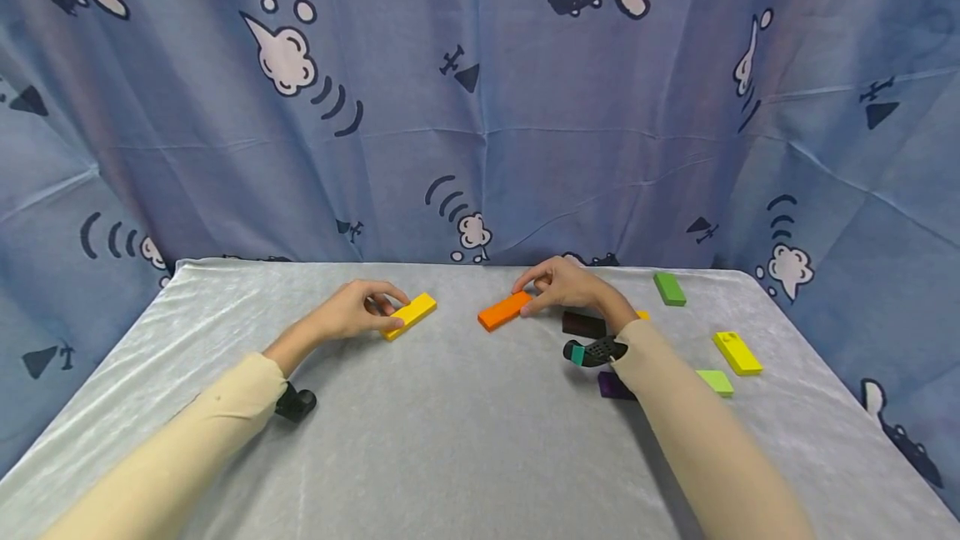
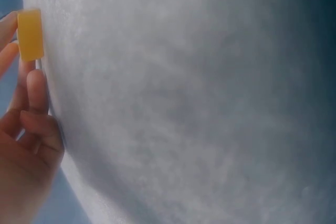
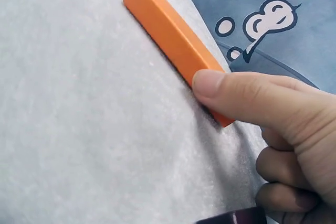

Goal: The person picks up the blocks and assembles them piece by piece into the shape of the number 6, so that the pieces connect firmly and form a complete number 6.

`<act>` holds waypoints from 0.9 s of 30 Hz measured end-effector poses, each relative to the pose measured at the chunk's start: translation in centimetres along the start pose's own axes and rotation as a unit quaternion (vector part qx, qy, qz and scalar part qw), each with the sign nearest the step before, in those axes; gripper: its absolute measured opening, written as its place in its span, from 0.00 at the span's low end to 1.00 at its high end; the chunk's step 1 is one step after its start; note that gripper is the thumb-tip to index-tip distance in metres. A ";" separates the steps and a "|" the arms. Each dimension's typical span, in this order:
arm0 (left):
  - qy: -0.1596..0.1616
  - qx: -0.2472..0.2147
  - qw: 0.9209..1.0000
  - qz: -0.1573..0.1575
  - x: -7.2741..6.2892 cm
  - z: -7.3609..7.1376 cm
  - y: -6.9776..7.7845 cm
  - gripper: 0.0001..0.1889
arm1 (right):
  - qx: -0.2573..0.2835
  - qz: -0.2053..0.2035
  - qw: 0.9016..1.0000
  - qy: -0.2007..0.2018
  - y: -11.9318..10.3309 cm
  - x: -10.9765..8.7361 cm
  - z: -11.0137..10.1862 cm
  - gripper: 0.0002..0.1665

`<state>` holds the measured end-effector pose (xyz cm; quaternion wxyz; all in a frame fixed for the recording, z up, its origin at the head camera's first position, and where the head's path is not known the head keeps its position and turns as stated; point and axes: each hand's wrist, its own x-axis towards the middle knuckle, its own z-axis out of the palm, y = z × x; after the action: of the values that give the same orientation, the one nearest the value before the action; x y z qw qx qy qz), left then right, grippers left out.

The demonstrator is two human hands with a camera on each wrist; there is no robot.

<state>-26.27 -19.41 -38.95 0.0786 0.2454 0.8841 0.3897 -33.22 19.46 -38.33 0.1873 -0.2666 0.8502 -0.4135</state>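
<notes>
My left hand (image 1: 358,308) pinches a yellow block (image 1: 415,312) between thumb and fingers, left of the table's middle. In the left wrist view the end of that yellow block (image 2: 30,35) shows at the fingertips. To the right, my right hand (image 1: 564,285) grips the near-right end of an orange block (image 1: 501,312), thumb along its side. The right wrist view shows the long orange block (image 3: 168,38) low over the white cloth, with the thumb pressed on it and the other fingers curled behind. A gap separates the two blocks.
Right of my right hand lie a dark brown block (image 1: 583,324), a purple block (image 1: 615,386), a green block (image 1: 670,289), a yellow block (image 1: 738,353) and a light green block (image 1: 716,382). A blue patterned curtain (image 1: 405,190) hangs behind the cloth-covered table (image 1: 420,457).
</notes>
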 end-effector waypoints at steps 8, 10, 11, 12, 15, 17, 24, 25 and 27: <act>0.000 0.002 1.000 0.002 0.0 0.0 -0.1 0.17 | -0.015 0.013 0.999 0.047 -0.1 0.3 0.1 0.22; -0.001 0.002 1.000 0.000 0.0 0.0 -0.1 0.17 | -0.015 0.005 0.998 0.055 -0.3 0.3 0.1 0.22; -0.003 0.001 1.000 0.001 0.0 0.0 -0.1 0.17 | -0.014 0.000 0.998 0.057 -0.3 0.4 0.1 0.22; -0.003 0.000 1.000 0.000 0.0 0.0 -0.1 0.17 | -0.012 -0.004 0.998 0.059 -0.3 0.4 0.1 0.21; -0.004 0.001 1.000 -0.001 0.0 0.0 -0.1 0.17 | -0.012 -0.015 0.998 0.065 -0.4 0.7 0.2 0.20; -0.005 0.001 1.000 -0.002 0.0 0.0 -0.1 0.17 | -0.016 -0.022 0.997 0.070 -0.4 0.9 0.3 0.19; -0.007 0.000 1.000 -0.006 0.0 -0.1 0.0 0.17 | -0.025 -0.025 0.995 0.094 -0.6 1.8 0.8 0.18; -0.007 0.000 1.000 -0.007 0.0 -0.1 0.0 0.17 | -0.024 -0.026 0.995 0.097 -0.7 1.9 0.8 0.19; -0.007 0.000 1.000 -0.006 0.1 -0.1 0.0 0.17 | -0.018 -0.028 0.994 0.102 -0.8 2.2 1.0 0.19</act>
<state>-26.41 -19.45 -38.88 0.0874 0.2428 0.8852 0.3870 -34.20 17.11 -38.48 0.0826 -0.2502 0.8642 -0.4286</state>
